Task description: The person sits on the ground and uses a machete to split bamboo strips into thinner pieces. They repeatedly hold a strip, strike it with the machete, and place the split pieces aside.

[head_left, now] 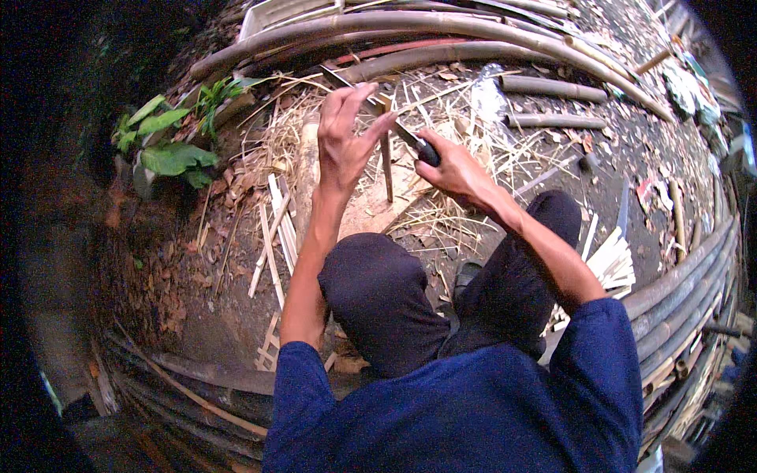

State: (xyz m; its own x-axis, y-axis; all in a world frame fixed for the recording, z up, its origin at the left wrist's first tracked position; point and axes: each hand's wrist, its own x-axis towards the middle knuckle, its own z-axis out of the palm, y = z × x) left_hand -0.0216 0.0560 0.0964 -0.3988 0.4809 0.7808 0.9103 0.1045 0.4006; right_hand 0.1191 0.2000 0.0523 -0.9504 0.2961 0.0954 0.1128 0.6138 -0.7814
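Observation:
My right hand [455, 167] is wrapped round the black handle of a long knife [404, 134]. Its dark blade slants away up and to the left, passing behind my left hand [344, 118]. That hand is raised beside the blade, thumb and fingers apart; whether it touches anything there is unclear. A narrow brown bamboo piece [387, 169] stands roughly upright at the blade, its upper end between my left thumb and fingers. Beneath lies a pale wooden block [371, 211], with thin bamboo shavings [441, 225] scattered round it.
Long bamboo poles [441, 24] lie across the far side, with shorter bamboo lengths [552, 87] at far right. Split pale strips [611, 264] are bundled right of my knee; others [276, 229] lie at left. Stacked poles [686, 284] line the right, and a leafy plant [169, 158] grows at left.

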